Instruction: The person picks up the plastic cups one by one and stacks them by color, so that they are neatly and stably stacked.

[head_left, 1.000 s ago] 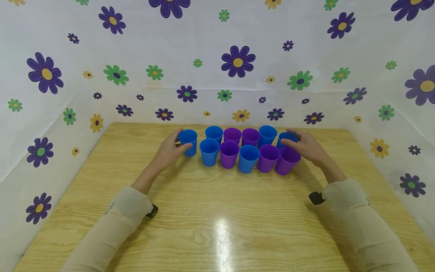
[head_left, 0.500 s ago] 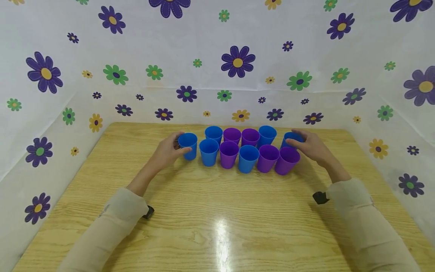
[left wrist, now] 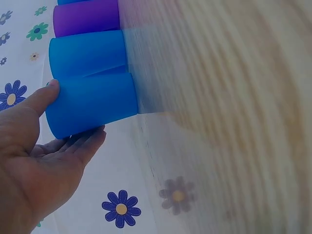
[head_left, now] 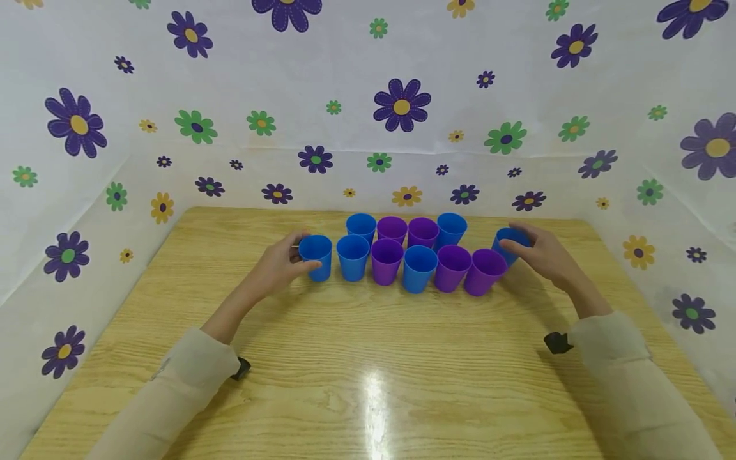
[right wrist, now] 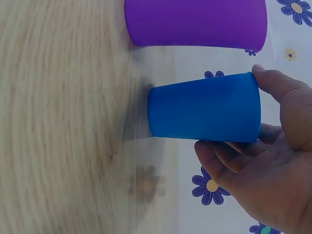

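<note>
At the left end of the cups my left hand (head_left: 278, 267) holds a blue cup (head_left: 316, 265) by its rim. The left wrist view has the thumb at the lip of that cup (left wrist: 92, 105) and the fingers along its far side. My right hand (head_left: 543, 254) grips another blue cup (head_left: 501, 250) near its rim, at the right end. Thumb and fingers lie on opposite sides of this cup (right wrist: 204, 109) in the right wrist view. Both held cups are upright. A purple cup (head_left: 485, 275) stands just left of the right one and partly hides it.
Between my hands several blue and purple cups stand upright in two rows, among them a blue cup (head_left: 419, 271) in front and a purple cup (head_left: 392, 227) behind. A wooden table (head_left: 322, 370) bears them. A flowered white cloth (head_left: 345, 128) rises behind and at both sides.
The left blue cup has come toward me with my left hand, into line with the front row. My right hand has drawn its blue cup rightward, away from the back row.
</note>
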Tool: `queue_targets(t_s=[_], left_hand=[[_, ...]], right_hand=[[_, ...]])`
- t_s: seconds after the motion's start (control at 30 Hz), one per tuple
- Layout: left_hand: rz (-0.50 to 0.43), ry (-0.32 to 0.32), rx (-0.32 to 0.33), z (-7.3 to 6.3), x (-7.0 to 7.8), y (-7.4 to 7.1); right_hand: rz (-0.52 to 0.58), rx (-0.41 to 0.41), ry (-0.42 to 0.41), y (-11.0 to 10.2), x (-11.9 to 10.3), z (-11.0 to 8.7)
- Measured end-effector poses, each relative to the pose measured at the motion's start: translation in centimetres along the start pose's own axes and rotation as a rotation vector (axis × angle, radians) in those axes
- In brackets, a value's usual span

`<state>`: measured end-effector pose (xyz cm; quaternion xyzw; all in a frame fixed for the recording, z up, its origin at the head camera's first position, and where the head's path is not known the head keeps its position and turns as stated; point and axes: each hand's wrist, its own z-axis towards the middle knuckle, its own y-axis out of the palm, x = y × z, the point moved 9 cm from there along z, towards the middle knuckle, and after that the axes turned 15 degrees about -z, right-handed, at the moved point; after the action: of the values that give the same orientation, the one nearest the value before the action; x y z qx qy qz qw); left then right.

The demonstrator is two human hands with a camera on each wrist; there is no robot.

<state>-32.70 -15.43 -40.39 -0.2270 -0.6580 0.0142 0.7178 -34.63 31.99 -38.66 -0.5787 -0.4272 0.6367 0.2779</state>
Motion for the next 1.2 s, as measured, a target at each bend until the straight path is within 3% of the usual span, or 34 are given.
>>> queue_targets(t_s=[0.23,0.63,0.9,1.2], left_hand=[[0.051,0.007,-0.016,-0.9,0.2,0.1],[0.057,0.051,-0.05,-2.8,0.2,0.5],[0.048,0.02,-0.054,-3.9,0.4,0.8],[0.072,0.009,-0.053,-4.7,0.0,0.8]], right_hand=[[-0.01,0.001,0.0,-0.3,0.5,-1.0],[-0.028,0.002,-0.015,-0.5,1.1,-2.2],[-0.041,-0.056,-0.026,-0.4,1.1,-2.7],[0.01,-0.045,-0.046,-0.3,1.4,-2.9]])
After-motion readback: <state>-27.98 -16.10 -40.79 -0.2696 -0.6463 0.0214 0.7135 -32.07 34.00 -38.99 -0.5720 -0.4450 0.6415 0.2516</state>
